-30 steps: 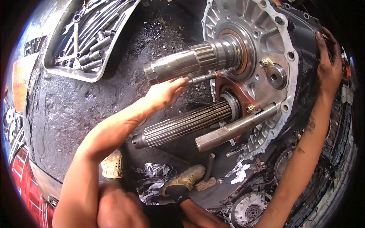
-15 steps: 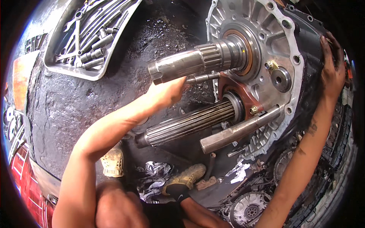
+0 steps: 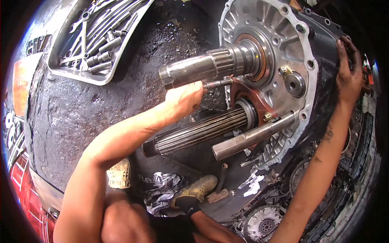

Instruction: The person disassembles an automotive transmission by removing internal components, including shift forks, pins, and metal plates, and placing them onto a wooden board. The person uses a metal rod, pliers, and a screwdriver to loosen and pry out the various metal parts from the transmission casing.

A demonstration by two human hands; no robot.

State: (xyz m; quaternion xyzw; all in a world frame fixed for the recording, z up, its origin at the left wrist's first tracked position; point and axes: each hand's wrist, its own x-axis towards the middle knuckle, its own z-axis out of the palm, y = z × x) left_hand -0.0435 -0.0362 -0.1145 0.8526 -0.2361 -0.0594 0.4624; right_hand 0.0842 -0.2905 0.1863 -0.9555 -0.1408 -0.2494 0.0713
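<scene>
A large gearbox housing (image 3: pixel 283 101) with a bare metal face fills the right side. From it jut a thick upper shaft (image 3: pixel 194 69), a splined lower shaft (image 3: pixel 198 133) and a plain rod (image 3: pixel 251 137). My left hand (image 3: pixel 184 97), below the upper shaft, is closed around a socket extension bar (image 3: pixel 216 84). The bar's far end reaches the edge of a reddish-brown retainer plate (image 3: pixel 257 101); its handle end is hidden in my fist. My right hand (image 3: pixel 349 71) lies on the black casing at the housing's far right, fingers stretched out.
A metal tray (image 3: pixel 109 77) of wrenches and sockets stands at the upper left on the dark, greasy surface (image 3: pixel 81 117). Crumpled wrapping (image 3: pixel 166 186) lies between my feet. Dirty machine parts, among them a round flywheel-like disc (image 3: pixel 263 222), are at the lower right.
My left hand has shifted slightly right along the extension bar, covering more of it. The housing and my right hand appear slightly further left in the view.
</scene>
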